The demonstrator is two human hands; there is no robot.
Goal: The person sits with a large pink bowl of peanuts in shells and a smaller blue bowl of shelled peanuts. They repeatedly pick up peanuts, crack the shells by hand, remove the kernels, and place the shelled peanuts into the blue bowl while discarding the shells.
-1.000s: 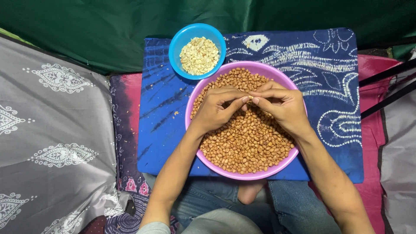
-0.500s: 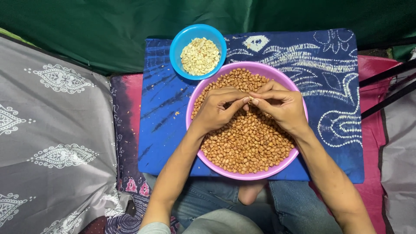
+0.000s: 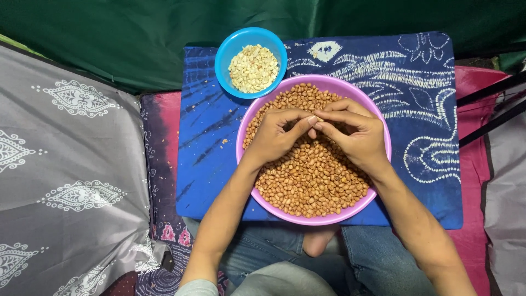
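A pink bowl (image 3: 246,125) full of brown-skinned peanuts (image 3: 312,181) sits on a blue patterned cloth in front of me. Over its far half my left hand (image 3: 276,134) and my right hand (image 3: 353,131) meet fingertip to fingertip, pinching a single peanut between them; the nut itself is mostly hidden by the fingers. Just beyond the pink bowl, touching its rim, stands a smaller blue bowl (image 3: 224,57) holding pale skinned peanuts (image 3: 253,68).
The blue cloth (image 3: 416,109) lies on a pink one (image 3: 482,235). Grey patterned fabric (image 3: 66,170) covers the left side, green fabric (image 3: 137,33) the back. Two dark rods (image 3: 493,109) cross the right edge. My knees in jeans and a bare foot (image 3: 318,241) show below the bowl.
Both hands stay together over the bowl; only the fingers shift slightly as they work the nut. Bowls have not moved.
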